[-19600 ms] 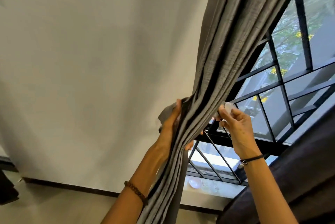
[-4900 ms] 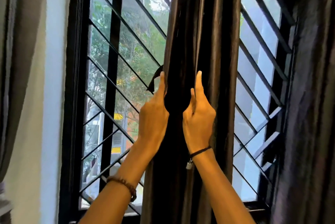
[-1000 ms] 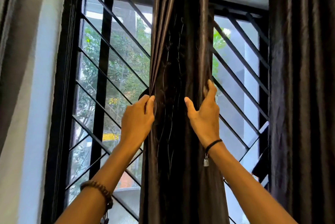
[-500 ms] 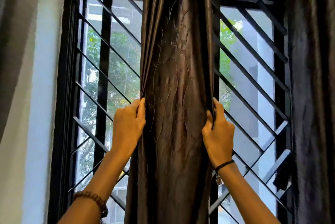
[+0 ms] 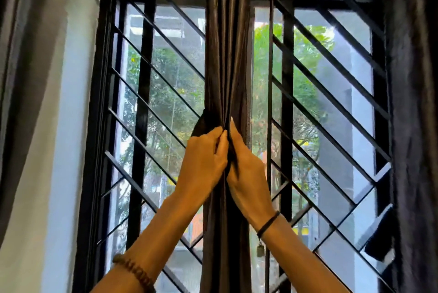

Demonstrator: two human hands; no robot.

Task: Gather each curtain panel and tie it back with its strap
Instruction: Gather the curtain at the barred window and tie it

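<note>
Satiny brown curtain [image 5: 227,55] hangs bunched in a narrow column mid-window; it looks soft, light and slippery, best held at the cinched waist. The left hand [image 5: 204,160] and right hand [image 5: 247,170] pinch it there, touching. What may be the strap [image 5: 198,124], a dark flap just left, shows; its fastening is hidden.

A black-framed window [image 5: 94,126] carries a grille [image 5: 287,115] of diagonal bars. Daylight shows green trees [image 5: 166,93] outside. A pale wall [image 5: 68,126] stands left of it.
</note>
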